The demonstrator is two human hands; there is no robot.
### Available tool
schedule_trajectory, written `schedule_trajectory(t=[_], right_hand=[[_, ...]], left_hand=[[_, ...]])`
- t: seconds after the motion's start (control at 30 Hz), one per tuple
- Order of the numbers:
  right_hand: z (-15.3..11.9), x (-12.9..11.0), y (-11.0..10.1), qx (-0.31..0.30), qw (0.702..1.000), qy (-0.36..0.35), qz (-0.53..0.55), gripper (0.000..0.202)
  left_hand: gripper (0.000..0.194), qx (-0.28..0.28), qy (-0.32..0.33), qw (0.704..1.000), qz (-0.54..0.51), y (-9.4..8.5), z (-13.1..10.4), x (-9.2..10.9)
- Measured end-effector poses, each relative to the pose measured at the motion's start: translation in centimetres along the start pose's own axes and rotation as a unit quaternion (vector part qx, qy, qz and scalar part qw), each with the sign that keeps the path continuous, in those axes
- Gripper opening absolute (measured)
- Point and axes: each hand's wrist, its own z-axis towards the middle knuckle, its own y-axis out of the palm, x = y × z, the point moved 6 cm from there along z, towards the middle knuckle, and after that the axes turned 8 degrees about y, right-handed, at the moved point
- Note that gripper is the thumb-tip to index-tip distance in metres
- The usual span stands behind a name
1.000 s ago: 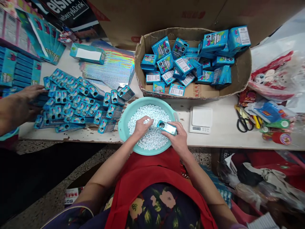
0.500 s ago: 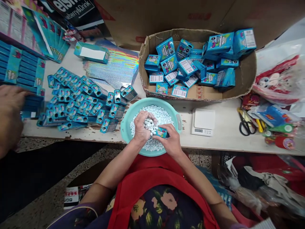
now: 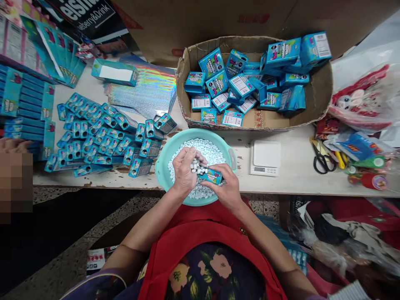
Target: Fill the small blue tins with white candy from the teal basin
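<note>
A turquoise plastic colander-like basin [image 3: 161, 160] full of small white candies [image 3: 203, 192] stands at the table's front edge. Over it, my left hand [image 3: 184, 168] is cupped around a handful of white candies [image 3: 197, 166]. My right hand [image 3: 227, 183] grips a small blue candy box [image 3: 211, 176] labelled "Caramelo Macizo" between thumb and fingers. The box lies tilted on its side, its end against the candies in my left palm. Its opening is hidden by the candies and fingers.
Behind the basin stands a cut-down cardboard box [image 3: 259, 124] holding several blue boxes. Many small blue boxes with round holes [image 3: 106, 137] stand at left. A white scale [image 3: 265, 158] and scissors [image 3: 321, 156] lie at right. A co-worker's hand [image 3: 14, 145] is at far left.
The blue box in my right hand shows more of its face, and fewer candies show in my left hand. The co-worker's hand at left has shifted. The whole view has slid slightly.
</note>
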Motion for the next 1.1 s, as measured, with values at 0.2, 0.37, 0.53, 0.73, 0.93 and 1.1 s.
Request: schedule_trajectory(t=[0.2,0.37,0.53,0.73,0.93,1.1], right_hand=[[0.1,0.3,0.2,-0.003,1.0,0.004,0.005,0.041],[0.1,0.0,0.1,0.001,1.0,0.004,0.013,0.039],[0.1,0.1,0.4,0.014,0.999,0.012,0.039,0.04],[0.0,1.8,-0.1,0.01,0.993,0.055,0.105,0.041],[0.0,3.8,-1.1,0.018,0.986,0.1,0.132,0.042],[-0.2,3.8,-2.2,0.022,0.982,0.108,0.15,0.04]], left_hand=[[0.033,0.012,-0.001,1.0,0.008,0.1,-0.1,-0.2],[0.035,0.009,0.044,0.999,0.012,0.5,-0.4,0.3],[0.039,0.025,0.076,0.997,0.015,0.6,-0.4,0.4],[0.045,0.03,0.008,1.0,-0.005,0.8,-0.1,0.8],[0.036,0.0,0.021,0.988,0.151,-1.9,1.6,-0.8],[0.032,-0.177,0.01,0.861,0.476,-4.7,2.7,-5.5]])
